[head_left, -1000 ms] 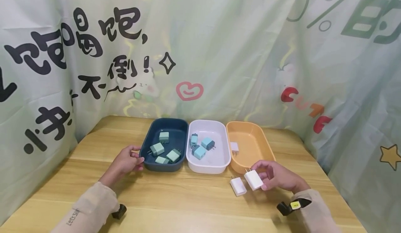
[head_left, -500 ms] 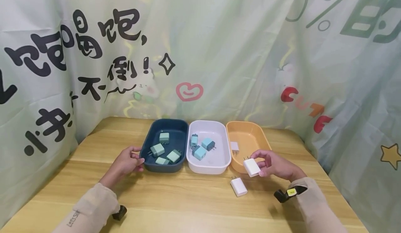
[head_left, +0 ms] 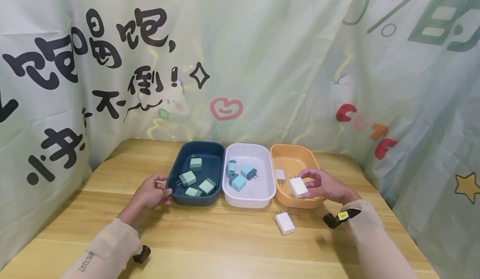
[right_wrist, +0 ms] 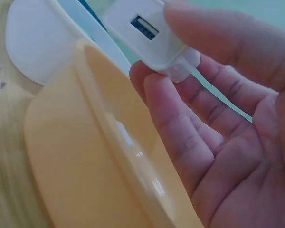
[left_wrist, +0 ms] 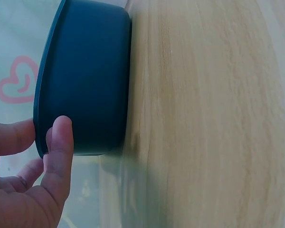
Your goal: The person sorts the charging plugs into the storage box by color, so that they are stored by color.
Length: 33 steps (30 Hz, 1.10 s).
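Note:
My right hand pinches a white USB charger above the front of the orange tray, prongs pointing away. In the right wrist view, thumb and fingertips hold the charger, whose USB port shows, over the orange rim. Another white charger lies inside that tray at its left, and one more white charger is on the table in front. My left hand holds the left edge of the dark blue tray; the left wrist view shows its digits at the rim and outer wall.
Several pale green chargers lie in the dark blue tray. Between the other two trays stands a white tray with light blue chargers. The three trays sit side by side on a wooden table, with a printed curtain behind.
My right hand has lifted the white charger away from the one on the table and carried it forward over the orange tray. The left hand stays at the dark blue tray.

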Tool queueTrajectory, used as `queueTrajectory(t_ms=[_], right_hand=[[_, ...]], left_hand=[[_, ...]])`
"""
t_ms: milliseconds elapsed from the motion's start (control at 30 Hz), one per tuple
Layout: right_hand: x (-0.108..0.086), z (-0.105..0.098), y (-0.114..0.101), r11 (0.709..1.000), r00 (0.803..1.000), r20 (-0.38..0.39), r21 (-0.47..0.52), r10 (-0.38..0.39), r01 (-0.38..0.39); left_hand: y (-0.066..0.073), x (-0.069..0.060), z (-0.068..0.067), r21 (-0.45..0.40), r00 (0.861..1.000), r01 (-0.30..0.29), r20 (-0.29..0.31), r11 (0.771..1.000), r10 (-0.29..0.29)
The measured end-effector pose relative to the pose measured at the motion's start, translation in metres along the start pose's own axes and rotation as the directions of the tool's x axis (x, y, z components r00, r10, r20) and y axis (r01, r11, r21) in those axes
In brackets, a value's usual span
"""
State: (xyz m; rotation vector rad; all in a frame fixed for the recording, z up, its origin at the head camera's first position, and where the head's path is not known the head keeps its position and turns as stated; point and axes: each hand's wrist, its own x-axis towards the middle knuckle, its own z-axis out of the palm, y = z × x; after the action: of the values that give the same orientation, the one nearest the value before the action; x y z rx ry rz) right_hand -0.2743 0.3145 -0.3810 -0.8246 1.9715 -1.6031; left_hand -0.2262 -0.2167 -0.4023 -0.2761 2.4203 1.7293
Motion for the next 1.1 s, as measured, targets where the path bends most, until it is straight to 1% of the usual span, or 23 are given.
queueTrajectory(t_ms=[133, 400, 633, 800, 933, 1100], right_hand=[[0.006, -0.007, 0.0, 1.0, 1.0, -0.019, 0.008, -0.003, 0.003], [0.019, -0.021, 0.0, 0.998, 0.999, -0.05, 0.055, 0.006, -0.003], [0.028, -0.031, 0.002, 0.999, 0.997, -0.082, 0.042, 0.009, -0.006], [0.035, -0.037, 0.005, 0.996, 0.992, -0.11, 0.073, 0.057, -0.049], [0.04, -0.04, 0.009, 0.99, 0.983, -0.149, 0.103, 0.106, -0.091], [0.042, -0.042, 0.013, 0.984, 0.973, -0.182, 0.134, 0.139, -0.115]], left_hand=[[-0.001, 0.0, 0.0, -0.003, 1.0, -0.003, -0.002, 1.0, 0.003], [-0.002, 0.001, -0.001, 0.003, 1.0, 0.0, -0.003, 1.0, 0.0], [-0.002, 0.001, 0.0, 0.013, 1.0, 0.019, -0.005, 1.0, -0.019], [-0.003, 0.002, -0.001, 0.005, 1.0, 0.011, -0.005, 1.0, -0.011], [-0.003, 0.002, 0.0, 0.006, 1.0, 0.009, -0.008, 1.0, -0.009], [-0.002, 0.002, 0.0, 0.008, 1.0, 0.014, -0.013, 1.0, -0.014]])
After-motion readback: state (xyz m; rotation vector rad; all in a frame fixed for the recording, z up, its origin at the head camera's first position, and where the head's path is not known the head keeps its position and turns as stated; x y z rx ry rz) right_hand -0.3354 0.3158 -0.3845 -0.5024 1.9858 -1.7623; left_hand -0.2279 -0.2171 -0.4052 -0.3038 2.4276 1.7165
